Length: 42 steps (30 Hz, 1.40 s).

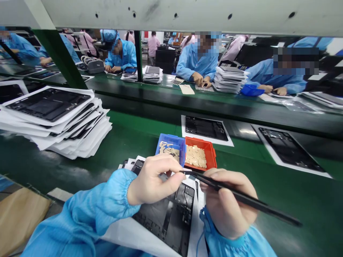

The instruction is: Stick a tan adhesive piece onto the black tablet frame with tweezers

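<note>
Black tweezers (pixel 241 195) lie in my right hand (pixel 232 203), which is closed round them, their tips pointing left. At those tips, my left hand (pixel 158 180) pinches a tiny piece between thumb and forefinger; it is too small to name. Both hands are raised over a black tablet housing (pixel 171 217), which rests on white paper in front of me. Just beyond my hands stand a blue bin (pixel 183 150) with small tan and dark pieces and a red bin (pixel 214 159) with small tan pieces.
A tall stack of tablet housings between paper sheets (pixel 77 139) stands on the left of the green bench (pixel 128 132). Two housings on paper (pixel 206 128) lie along the far strip. A white beam (pixel 200 16) crosses overhead. Co-workers in blue (pixel 199 60) sit opposite.
</note>
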{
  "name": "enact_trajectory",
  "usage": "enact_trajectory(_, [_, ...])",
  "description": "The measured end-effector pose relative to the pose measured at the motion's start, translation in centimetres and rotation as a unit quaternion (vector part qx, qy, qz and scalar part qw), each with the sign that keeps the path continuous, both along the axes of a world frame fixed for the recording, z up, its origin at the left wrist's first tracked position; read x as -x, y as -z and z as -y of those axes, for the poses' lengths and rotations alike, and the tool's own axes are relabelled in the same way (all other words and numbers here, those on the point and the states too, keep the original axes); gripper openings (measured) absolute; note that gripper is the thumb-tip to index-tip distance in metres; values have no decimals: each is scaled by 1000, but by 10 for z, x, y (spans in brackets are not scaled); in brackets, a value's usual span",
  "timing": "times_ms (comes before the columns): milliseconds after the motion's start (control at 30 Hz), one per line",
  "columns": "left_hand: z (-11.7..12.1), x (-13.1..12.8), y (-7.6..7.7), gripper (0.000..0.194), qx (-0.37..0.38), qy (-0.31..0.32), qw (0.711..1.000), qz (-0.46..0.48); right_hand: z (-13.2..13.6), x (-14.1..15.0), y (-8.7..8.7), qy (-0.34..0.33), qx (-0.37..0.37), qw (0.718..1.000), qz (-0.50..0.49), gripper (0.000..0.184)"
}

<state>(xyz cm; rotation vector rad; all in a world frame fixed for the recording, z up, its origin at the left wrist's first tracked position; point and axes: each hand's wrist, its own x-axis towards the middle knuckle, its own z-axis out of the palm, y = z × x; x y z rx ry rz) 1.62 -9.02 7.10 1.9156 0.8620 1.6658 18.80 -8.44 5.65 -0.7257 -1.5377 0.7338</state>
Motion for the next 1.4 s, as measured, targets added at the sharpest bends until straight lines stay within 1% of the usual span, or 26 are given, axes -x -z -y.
enact_trajectory(100, [1,-1,1,15,35,36,999,20,-2,5,-8,-76,31,991,-103,12])
enact_trajectory(267, [0,-3,3,17,43,46,997,37,-2,6,-9,-99,51,985,-133,13])
enact_trajectory(400, [0,-3,5,16,47,53,997,38,-3,8,-9,-84,45,987,-132,13])
enact_trajectory(500, [0,-3,5,16,34,35,998,45,-5,9,-12,-64,5,987,-148,11])
enact_trajectory(600, [0,-2,4,15,26,12,998,49,-6,8,-12,-67,-30,986,-149,11])
enact_trajectory(700, [0,-2,4,14,17,-1,999,37,-4,5,-9,-59,-39,990,-126,12])
enact_trajectory(833, [-1,-3,3,13,-12,-19,1000,19,-2,6,-9,-38,-32,992,-115,13])
enact_trajectory(967, [-2,-3,1,12,-49,-53,997,-4,-3,9,-15,-28,-72,985,-154,10])
enact_trajectory(1100, [-3,-2,0,11,-70,-69,995,-21,-2,5,-11,-30,-76,990,-118,14])
enact_trajectory(1233, [-3,-3,0,12,-71,-63,995,-21,-1,2,-3,-22,-63,993,-95,16])
enact_trajectory(1333, [-2,-3,0,12,-53,-31,998,-8,-1,1,-1,-31,-45,994,-95,16])
enact_trajectory(1400, [-1,-3,0,12,-35,-3,999,4,0,2,-2,-53,-25,993,-100,16])
